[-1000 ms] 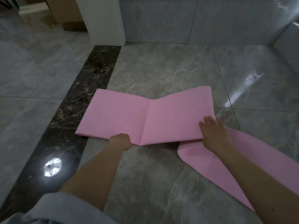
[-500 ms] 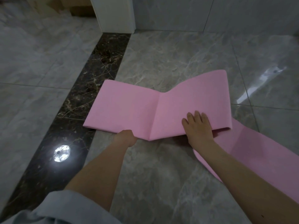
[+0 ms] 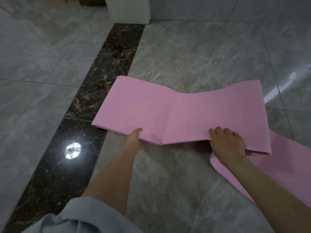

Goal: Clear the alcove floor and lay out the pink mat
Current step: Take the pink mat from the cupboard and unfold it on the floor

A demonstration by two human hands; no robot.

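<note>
The pink mat (image 3: 193, 111) lies partly folded on the grey marble alcove floor (image 3: 193, 52). Its upper folded panels are raised along a crease in the middle, and a lower layer trails off to the bottom right. My left hand (image 3: 134, 140) grips the near edge of the folded part, thumb on top and fingers hidden beneath. My right hand (image 3: 227, 143) rests on the near edge further right, its fingers curled over the top layer; its thumb is hidden.
A dark marble strip (image 3: 94, 98) runs along the left of the alcove, with a ceiling light reflected in it (image 3: 72, 150). A white door post (image 3: 129, 9) and grey tiled wall (image 3: 202, 7) stand at the back. Lighter grey floor extends left.
My right hand slid left along the mat's near edge, from the right corner toward the middle. The folded panels have shifted right, off the dark strip. My left hand keeps its grip.
</note>
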